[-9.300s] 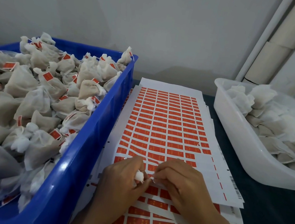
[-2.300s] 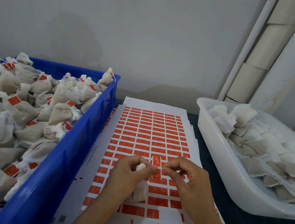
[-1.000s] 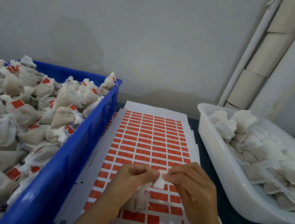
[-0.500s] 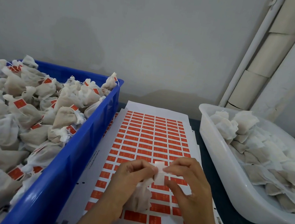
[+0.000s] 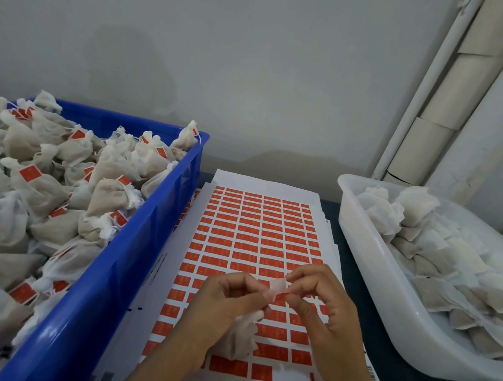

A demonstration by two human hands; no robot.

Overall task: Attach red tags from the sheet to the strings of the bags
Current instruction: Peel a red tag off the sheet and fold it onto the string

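A white sheet (image 5: pixel 263 188) printed with rows of red tags (image 5: pixel 248 230) lies flat in the middle of the table. Above its near part my left hand (image 5: pixel 218 308) holds a small beige cloth bag (image 5: pixel 238 336) that hangs below the fingers. A tag (image 5: pixel 276 287), its pale back towards me, is pinched between the fingertips of both hands. My right hand (image 5: pixel 324 311) grips the tag's right end with thumb and forefinger. The bag's string is hidden between the fingers.
A blue crate (image 5: pixel 129 258) on the left is heaped with bags that carry red tags. A white plastic tub (image 5: pixel 388 303) on the right holds bags with no tags. A wall and white pipes (image 5: pixel 424 94) stand behind the dark table.
The tag went from upright between my fingertips to tilted with its pale back up. Both hands stayed over the sheet's near part, the bag still hanging from my left hand.
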